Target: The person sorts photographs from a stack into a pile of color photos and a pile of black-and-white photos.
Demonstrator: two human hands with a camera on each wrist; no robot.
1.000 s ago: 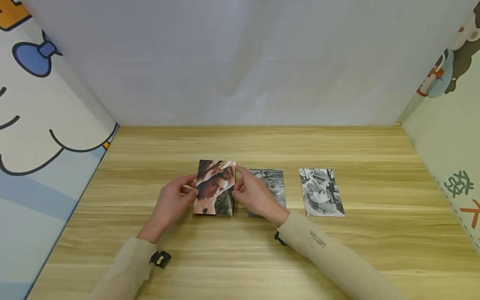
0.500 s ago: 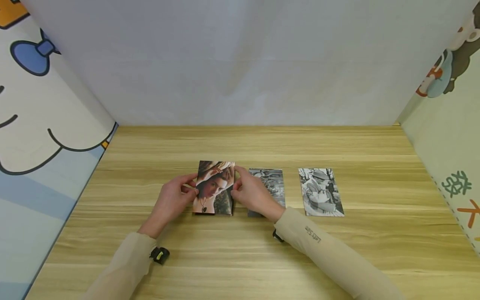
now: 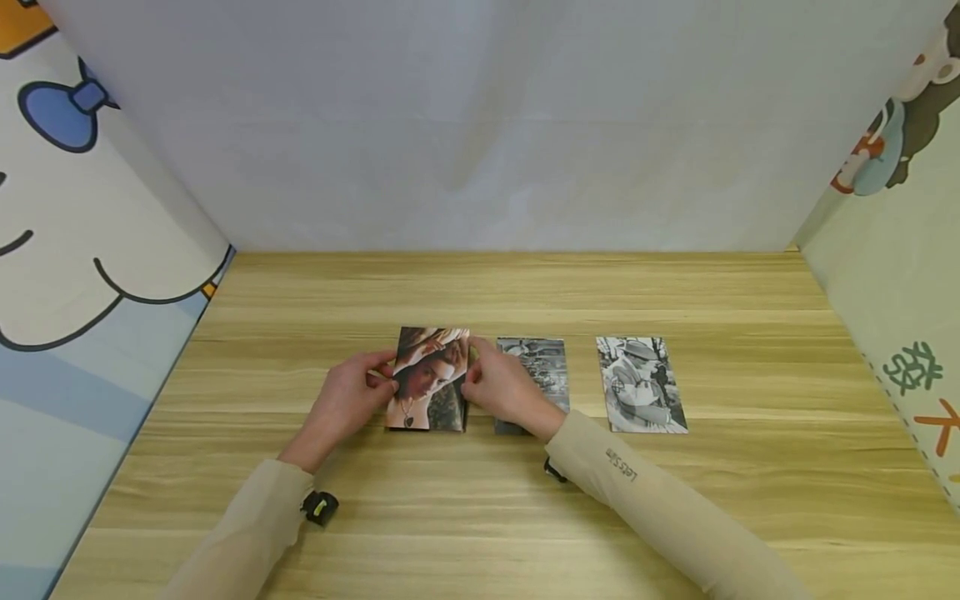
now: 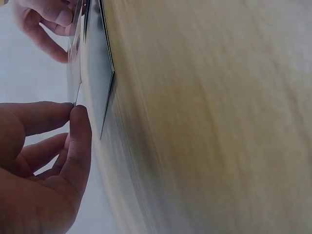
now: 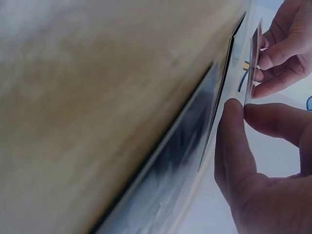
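A colour photo card (image 3: 429, 379) showing a portrait with a necklace is held by its two side edges. My left hand (image 3: 348, 396) pinches the left edge between thumb and fingertips, and my right hand (image 3: 504, 385) pinches the right edge. From the left wrist view, a gap shows between the held card (image 4: 74, 63) and a dark card (image 4: 99, 68) lying beneath it. To the right, a black-and-white photo card (image 3: 551, 371) lies partly hidden under my right hand and wrist.
Further right on the wood-grain table (image 3: 480, 517) lies another black-and-white photo card (image 3: 642, 385), picturing a figure in a hat. A pale wall (image 3: 480, 125) rises behind the table, with cartoon-printed panels (image 3: 67, 275) at the sides.
The held colour card has come down slightly, its far edge now nearer to me in the head view. Both hands keep their pinch, and the other cards lie where they were.
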